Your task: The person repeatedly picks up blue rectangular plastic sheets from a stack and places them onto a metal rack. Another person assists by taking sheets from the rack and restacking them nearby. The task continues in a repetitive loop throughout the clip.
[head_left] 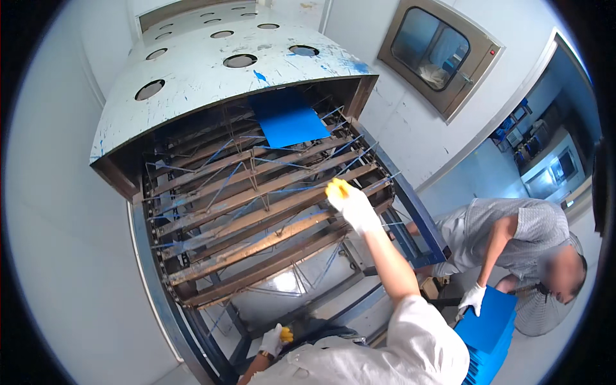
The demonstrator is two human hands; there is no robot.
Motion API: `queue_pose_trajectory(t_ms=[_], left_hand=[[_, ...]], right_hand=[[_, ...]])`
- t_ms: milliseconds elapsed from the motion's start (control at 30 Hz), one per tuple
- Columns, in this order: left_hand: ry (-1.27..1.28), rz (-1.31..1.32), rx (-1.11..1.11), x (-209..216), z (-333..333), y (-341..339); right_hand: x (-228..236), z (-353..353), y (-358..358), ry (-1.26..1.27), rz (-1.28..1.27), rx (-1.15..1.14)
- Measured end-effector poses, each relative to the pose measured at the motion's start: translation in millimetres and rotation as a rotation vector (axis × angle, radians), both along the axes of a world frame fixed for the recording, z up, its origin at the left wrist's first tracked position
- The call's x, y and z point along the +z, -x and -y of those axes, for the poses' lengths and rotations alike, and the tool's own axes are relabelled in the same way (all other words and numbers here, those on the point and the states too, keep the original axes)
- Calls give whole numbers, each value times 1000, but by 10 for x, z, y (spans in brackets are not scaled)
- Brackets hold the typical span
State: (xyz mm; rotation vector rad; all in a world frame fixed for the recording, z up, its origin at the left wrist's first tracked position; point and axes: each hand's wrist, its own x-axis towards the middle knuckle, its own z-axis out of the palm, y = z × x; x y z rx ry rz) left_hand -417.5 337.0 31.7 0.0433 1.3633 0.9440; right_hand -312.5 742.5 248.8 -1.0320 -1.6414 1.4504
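Your right hand, white glove with yellow fingers, is out over scuffed, rust-brown bars, grip unclear | your left hand, gloved alike, low by your body, grip unclear | smooth, flat blue sheet on the bars, partly under the paint-flecked, round-holed hood

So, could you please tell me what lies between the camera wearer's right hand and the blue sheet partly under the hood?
In the head view, several wire-fitted brown slats lie between the right hand and the blue sheet.
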Motion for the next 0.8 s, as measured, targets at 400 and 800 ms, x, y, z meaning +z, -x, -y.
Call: queue_pose_trajectory(t_ms=[400,800], left_hand=[[223,308,203,-490,146,145],[-348,108,-443,289,-33,-166]], right_hand=[[-401,-1903,1717,787,-756,-185],[492,477,-159,43,-84,123]])
